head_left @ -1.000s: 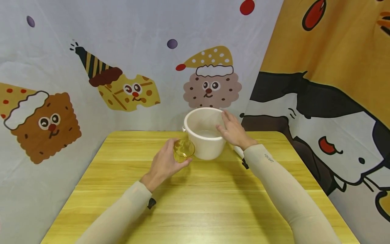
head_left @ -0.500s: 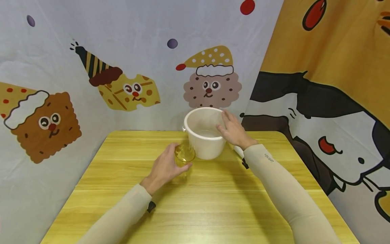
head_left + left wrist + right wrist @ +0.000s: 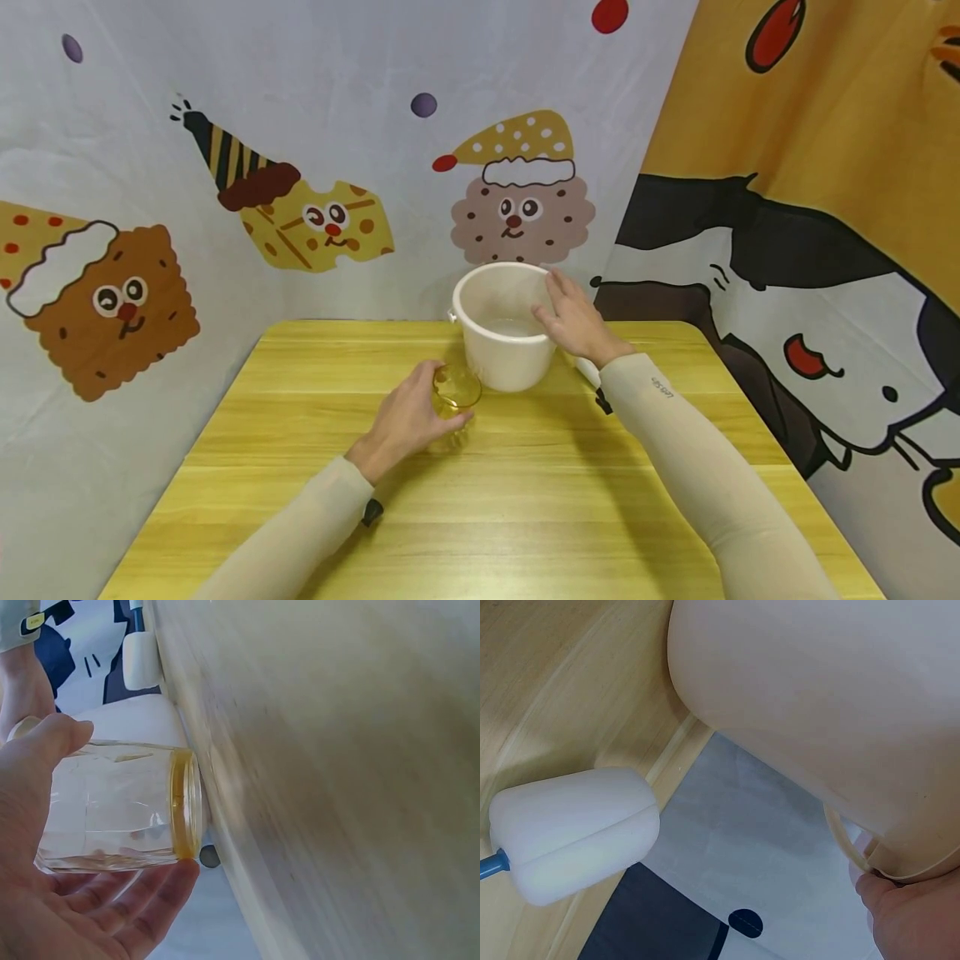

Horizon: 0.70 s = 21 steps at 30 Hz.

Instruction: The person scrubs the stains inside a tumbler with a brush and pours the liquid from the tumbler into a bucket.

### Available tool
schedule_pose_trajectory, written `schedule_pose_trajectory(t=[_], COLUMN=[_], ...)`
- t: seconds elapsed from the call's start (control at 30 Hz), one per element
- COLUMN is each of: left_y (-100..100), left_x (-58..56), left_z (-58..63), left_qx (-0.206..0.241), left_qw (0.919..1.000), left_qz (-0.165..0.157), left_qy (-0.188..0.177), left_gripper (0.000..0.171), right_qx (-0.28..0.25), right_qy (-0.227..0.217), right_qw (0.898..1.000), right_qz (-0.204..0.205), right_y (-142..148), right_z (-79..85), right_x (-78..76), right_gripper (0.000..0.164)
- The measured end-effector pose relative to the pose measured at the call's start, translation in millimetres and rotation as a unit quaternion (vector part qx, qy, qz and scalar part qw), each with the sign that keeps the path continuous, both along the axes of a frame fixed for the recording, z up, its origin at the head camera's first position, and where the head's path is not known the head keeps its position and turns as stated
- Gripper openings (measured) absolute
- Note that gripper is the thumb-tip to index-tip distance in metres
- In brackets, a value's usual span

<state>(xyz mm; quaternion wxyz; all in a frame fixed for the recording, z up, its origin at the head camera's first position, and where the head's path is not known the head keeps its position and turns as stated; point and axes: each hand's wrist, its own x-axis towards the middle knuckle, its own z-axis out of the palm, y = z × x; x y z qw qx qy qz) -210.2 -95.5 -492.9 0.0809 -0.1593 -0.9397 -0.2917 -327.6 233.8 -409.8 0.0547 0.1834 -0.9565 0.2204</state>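
Observation:
In my left hand (image 3: 405, 417) is a clear, yellow-tinted drinking glass (image 3: 457, 390), gripped round its side between thumb and fingers. An amber band rings the glass (image 3: 182, 802) at its table end in the left wrist view. Whether it touches the table cannot be told. Just behind it, at the table's back edge, stands a white plastic bucket (image 3: 506, 362). My right hand (image 3: 579, 321) holds the bucket's right rim, thumb and fingers on it. The bucket (image 3: 810, 697) hides part of that hand in the right wrist view.
A white sponge brush (image 3: 574, 832) with a blue stem lies to the right of the bucket, mostly behind the right forearm in the head view. The wooden table (image 3: 480, 500) ends against a cartoon-printed cloth (image 3: 360, 75) at the back.
My left hand has lowered the glass slightly and drawn it a little toward me. The right hand and the bucket keep their place.

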Motion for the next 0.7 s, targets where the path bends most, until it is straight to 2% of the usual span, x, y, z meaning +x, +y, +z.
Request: schedule_pose_trajectory(t=[0.33,0.7], left_y=[0.2,0.7], left_x=[3.1,6.0], left_z=[-2.2,-2.6], left_qx=[0.0,0.012], left_qw=[0.9997,0.9993], left_qz=[-0.004,-0.006], left_qy=[-0.026,-0.035], left_gripper=[0.096,0.096], right_qx=[-0.006,-0.003], right_qy=[0.0,-0.004], right_qw=[1.0,1.0], right_qz=[0.0,-0.003], right_y=[-0.2,-0.4], right_z=[0.8,2.0], right_x=[0.4,0.4], right_gripper=[0.086,0.087])
